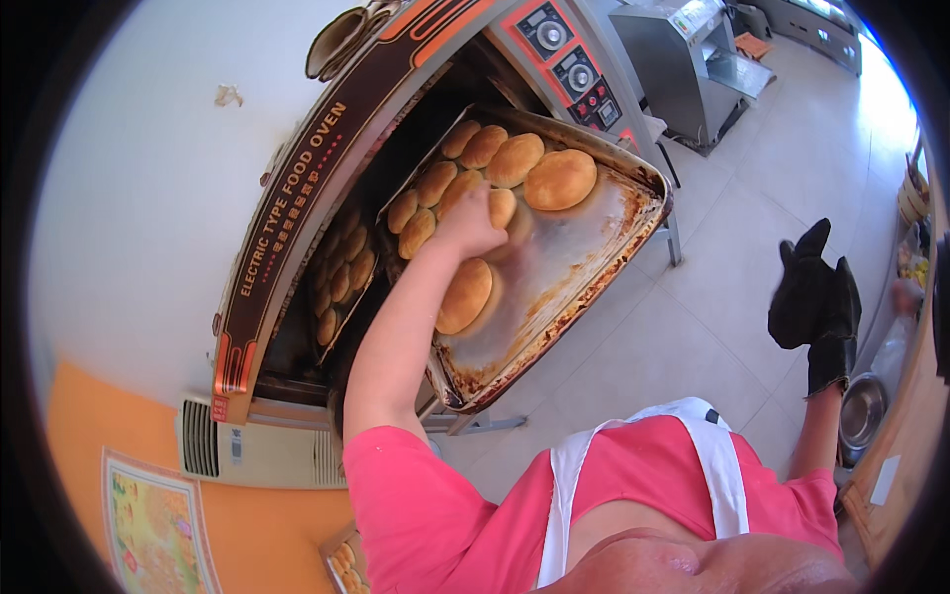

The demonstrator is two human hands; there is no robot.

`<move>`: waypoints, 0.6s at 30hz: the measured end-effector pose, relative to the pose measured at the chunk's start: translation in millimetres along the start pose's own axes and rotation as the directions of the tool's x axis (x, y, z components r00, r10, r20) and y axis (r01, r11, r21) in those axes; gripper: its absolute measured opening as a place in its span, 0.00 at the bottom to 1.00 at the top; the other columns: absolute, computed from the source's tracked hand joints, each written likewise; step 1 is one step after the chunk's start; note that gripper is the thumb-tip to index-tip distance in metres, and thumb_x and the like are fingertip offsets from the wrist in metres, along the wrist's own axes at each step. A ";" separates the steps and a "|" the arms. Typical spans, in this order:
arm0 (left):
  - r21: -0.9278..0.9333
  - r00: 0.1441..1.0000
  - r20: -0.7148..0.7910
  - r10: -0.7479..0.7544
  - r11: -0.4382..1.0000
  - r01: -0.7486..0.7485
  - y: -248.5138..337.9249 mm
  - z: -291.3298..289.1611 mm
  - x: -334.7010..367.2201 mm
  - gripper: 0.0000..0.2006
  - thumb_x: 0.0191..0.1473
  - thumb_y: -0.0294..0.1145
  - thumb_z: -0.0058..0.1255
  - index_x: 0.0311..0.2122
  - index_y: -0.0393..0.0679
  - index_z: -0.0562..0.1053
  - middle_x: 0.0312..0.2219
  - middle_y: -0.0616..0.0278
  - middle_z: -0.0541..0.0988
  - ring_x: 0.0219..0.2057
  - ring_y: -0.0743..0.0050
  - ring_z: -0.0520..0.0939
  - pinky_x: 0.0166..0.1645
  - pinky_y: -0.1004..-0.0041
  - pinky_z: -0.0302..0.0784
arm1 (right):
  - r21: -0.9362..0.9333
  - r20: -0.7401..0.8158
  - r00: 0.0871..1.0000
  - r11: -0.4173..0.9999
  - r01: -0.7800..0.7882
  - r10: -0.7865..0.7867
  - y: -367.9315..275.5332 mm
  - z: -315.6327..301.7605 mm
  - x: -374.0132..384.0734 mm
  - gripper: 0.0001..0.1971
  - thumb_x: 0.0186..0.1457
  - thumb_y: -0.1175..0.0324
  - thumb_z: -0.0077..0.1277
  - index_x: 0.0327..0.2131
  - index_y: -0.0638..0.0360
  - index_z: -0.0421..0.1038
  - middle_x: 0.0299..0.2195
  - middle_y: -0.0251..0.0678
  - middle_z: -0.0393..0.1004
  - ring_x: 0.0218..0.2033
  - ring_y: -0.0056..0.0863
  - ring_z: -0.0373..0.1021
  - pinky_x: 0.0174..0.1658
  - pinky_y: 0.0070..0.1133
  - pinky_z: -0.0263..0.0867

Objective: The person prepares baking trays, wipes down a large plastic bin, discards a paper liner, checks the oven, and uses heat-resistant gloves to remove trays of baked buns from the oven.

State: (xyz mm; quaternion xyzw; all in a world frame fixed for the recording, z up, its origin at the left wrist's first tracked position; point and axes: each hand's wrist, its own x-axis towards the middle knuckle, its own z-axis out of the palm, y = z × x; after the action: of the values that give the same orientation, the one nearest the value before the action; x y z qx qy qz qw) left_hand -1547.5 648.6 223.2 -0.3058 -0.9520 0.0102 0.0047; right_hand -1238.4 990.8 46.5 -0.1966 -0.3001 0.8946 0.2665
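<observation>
A worn metal baking tray with a browned rim juts out of the oven, tilted in view. Round golden buns fill its far and left parts. My bare left hand reaches over the tray, its fingers and thumb closed round one small bun. Nearer to me, a larger bun lies apart from the others. My right hand, in a black oven mitt, is raised out to the right, away from the tray. The mitt's thumb and finger parts stand spread, with nothing in them.
The oven stands open at left, with a second tray of buns inside. Its control panel is beyond the tray. A steel machine stands farther back. At right, a metal bowl is beside a wooden surface.
</observation>
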 end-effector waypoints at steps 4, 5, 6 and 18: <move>-0.441 0.999 0.014 -0.037 0.897 0.040 -65.3 -15.6 25.2 0.18 0.36 0.31 0.41 0.37 0.36 0.65 0.30 0.54 0.72 0.33 0.69 0.72 0.38 0.77 0.64 | -0.006 -0.019 0.999 1.000 -0.029 0.029 5.3 -10.2 2.8 0.17 0.51 0.59 0.34 0.35 0.64 0.63 0.31 0.37 0.68 0.34 0.26 0.64 0.39 0.21 0.59; -0.488 0.998 0.015 -0.060 0.871 0.060 -67.7 -22.3 25.5 0.17 0.37 0.30 0.41 0.36 0.36 0.66 0.29 0.56 0.72 0.32 0.72 0.72 0.37 0.77 0.65 | -0.006 -0.012 0.999 1.000 -0.030 0.030 4.7 -11.1 3.3 0.17 0.51 0.59 0.33 0.35 0.64 0.64 0.31 0.36 0.68 0.34 0.26 0.64 0.38 0.21 0.59; -0.533 0.996 0.017 -0.085 0.842 0.081 -68.9 -27.9 25.4 0.15 0.38 0.30 0.40 0.35 0.37 0.67 0.28 0.59 0.72 0.31 0.75 0.72 0.37 0.78 0.65 | -0.004 -0.002 1.000 1.000 -0.031 0.031 5.2 -12.9 3.5 0.18 0.51 0.58 0.33 0.35 0.64 0.64 0.30 0.36 0.68 0.33 0.26 0.64 0.38 0.21 0.60; -0.041 0.894 -0.315 0.319 0.936 -0.349 26.0 -35.0 -57.1 0.11 0.42 0.25 0.37 0.33 0.38 0.67 0.27 0.55 0.71 0.30 0.64 0.72 0.34 0.72 0.66 | 0.006 -0.015 1.000 1.000 0.016 -0.016 10.0 51.9 -12.3 0.17 0.51 0.57 0.33 0.28 0.62 0.65 0.25 0.36 0.68 0.27 0.26 0.64 0.33 0.20 0.60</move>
State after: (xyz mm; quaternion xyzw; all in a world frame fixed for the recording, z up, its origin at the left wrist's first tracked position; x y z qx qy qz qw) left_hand -1485.4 637.1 257.5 -0.4627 -0.8724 -0.0822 0.1343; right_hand -1259.0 954.2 81.0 -0.2002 -0.2970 0.8918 0.2763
